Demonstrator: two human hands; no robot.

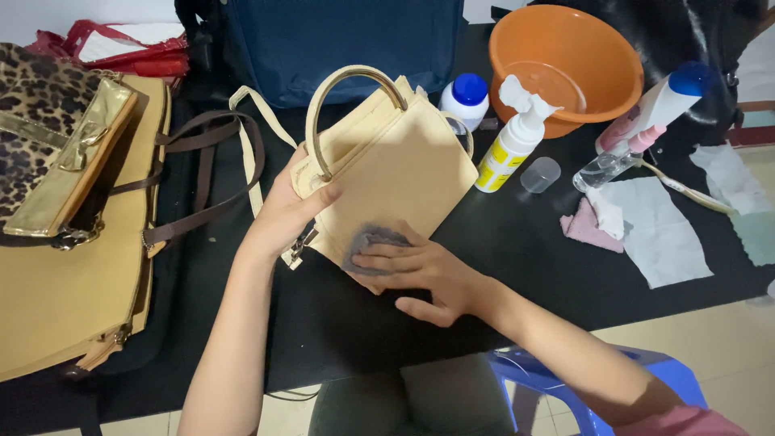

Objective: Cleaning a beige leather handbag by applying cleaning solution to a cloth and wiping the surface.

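A small cream handbag (408, 165) with a curved metal handle lies tilted on the black table (517, 250). My left hand (286, 210) grips its left upper corner by the handle's base. My right hand (420, 270) presses a small grey cloth (373, 240) flat against the bag's lower front corner, fingers spread over the cloth.
A large tan bag (64, 299) with brown straps, a gold clutch (69, 169) and a leopard-print bag lie left. Behind stand a navy bag (339, 40), orange basin (565, 60), white jar with blue lid (466, 98), pump bottle (513, 141), spray bottle (642, 121), tissues (662, 230). A blue stool (549, 379) is below.
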